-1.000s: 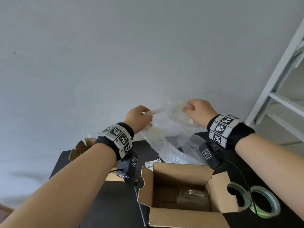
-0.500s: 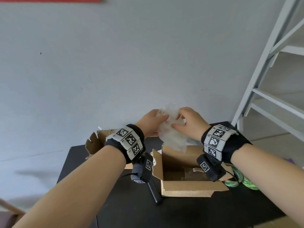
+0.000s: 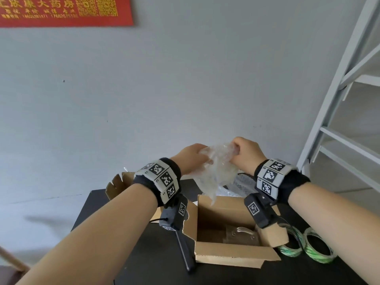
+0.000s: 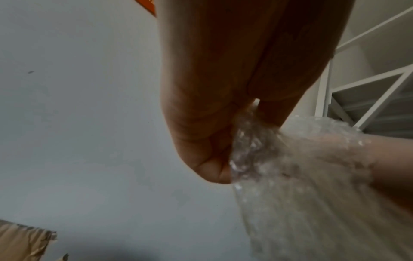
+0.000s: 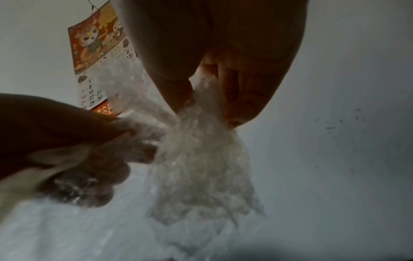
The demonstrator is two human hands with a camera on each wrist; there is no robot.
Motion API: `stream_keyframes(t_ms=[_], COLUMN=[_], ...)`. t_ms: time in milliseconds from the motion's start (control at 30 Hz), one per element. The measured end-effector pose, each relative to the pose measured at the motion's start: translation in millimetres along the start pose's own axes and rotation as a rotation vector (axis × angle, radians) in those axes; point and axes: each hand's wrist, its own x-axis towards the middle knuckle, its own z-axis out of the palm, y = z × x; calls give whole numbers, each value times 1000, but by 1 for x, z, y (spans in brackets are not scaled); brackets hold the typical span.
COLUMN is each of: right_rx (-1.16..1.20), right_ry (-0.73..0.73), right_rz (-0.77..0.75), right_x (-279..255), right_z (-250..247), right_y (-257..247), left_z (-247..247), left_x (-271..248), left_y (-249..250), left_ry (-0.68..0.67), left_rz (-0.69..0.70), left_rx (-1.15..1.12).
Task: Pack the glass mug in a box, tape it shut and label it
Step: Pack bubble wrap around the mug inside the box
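Note:
An open cardboard box (image 3: 230, 256) stands on the black table (image 3: 144, 270), with the glass mug (image 3: 240, 236) lying inside it. Above the box both hands hold a crumpled sheet of clear bubble wrap (image 3: 213, 171). My left hand (image 3: 193, 159) grips its left side and my right hand (image 3: 245, 155) grips its top right. The wrap hangs down toward the box's back flap. In the left wrist view the bubble wrap (image 4: 301, 176) bunches out from the curled fingers (image 4: 201, 150). In the right wrist view the bubble wrap (image 5: 201, 159) hangs from the pinching fingers (image 5: 241, 98).
Two rolls of green-edged tape (image 3: 308, 244) lie right of the box. A black pen-like tool (image 3: 185, 254) lies left of it. A second torn cardboard box (image 3: 121, 183) sits at the table's back left. More bubble wrap (image 3: 236, 186) lies behind the box. A white stair frame (image 3: 339, 120) stands at the right.
The hands brought the spread-out bubble wrap together and bunched it into a crumpled wad above the box. The head view tilted up, showing more wall and a red poster.

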Motion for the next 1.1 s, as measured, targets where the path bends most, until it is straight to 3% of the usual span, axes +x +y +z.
stream_keyframes(t_ms=[100, 267, 433, 500, 600, 700, 800, 1000, 1100], right_rx=[-55, 13, 86, 264, 554, 356, 346, 20, -77], right_ry=[-4, 39, -71, -140, -256, -279, -263, 16, 89], right_rz=[16, 11, 26, 74, 179, 126, 113, 32, -38], right_x=[4, 8, 8, 7, 4, 3, 1, 0, -5], right_z=[-4, -3, -3, -3, -6, -5, -1, -1, 2], right_y=[8, 13, 18, 20, 21, 27, 31, 38, 39], left_z=[7, 14, 25, 27, 27, 31, 37, 41, 44], left_x=[5, 12, 27, 32, 37, 37, 35, 33, 28], left_y=[1, 5, 0, -4, -11, -11, -9, -17, -19], left_ry=[13, -69, -39, 32, 131, 163, 151, 91, 63], left_rz=[-32, -180, -95, -78, -66, -48, -5, -135, -171], left_rx=[-10, -394, -203, -88, -109, -160, -236, -396, -421])
